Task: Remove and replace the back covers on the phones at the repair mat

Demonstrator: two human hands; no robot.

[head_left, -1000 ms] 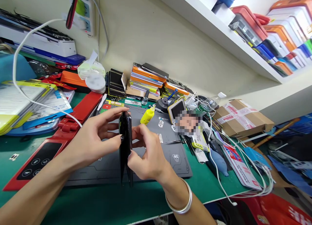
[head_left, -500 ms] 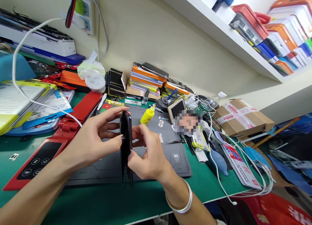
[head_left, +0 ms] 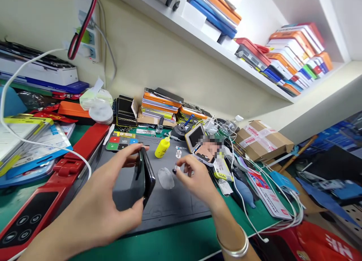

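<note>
My left hand (head_left: 104, 189) grips a black smartphone (head_left: 148, 178) by its edges, thumb below and fingers above. The phone stands on edge, tilted, above the grey work mat (head_left: 181, 210). To its right is my right hand (head_left: 196, 178), fingers curled, with thumb and forefinger close together. Something pale shows between those two tips, too small to name. A whitish oval pad (head_left: 166, 178) lies on the mat between the phone and my right hand. Behind it stands a yellow squeeze bottle (head_left: 162, 147) with a pointed nozzle.
At left lies a red device with touch buttons (head_left: 28, 217), crossed by a white cable (head_left: 53, 147). An opened phone (head_left: 204, 153) leans at the mat's right. Farther right are a blue air blower (head_left: 244, 191) and a taped cardboard box (head_left: 261, 140). Stacked boxes (head_left: 160, 104) line the wall.
My right hand has let go of the smartphone and moved right. My left hand alone holds the phone, now turned to show more of its side. The whitish pad has come into view.
</note>
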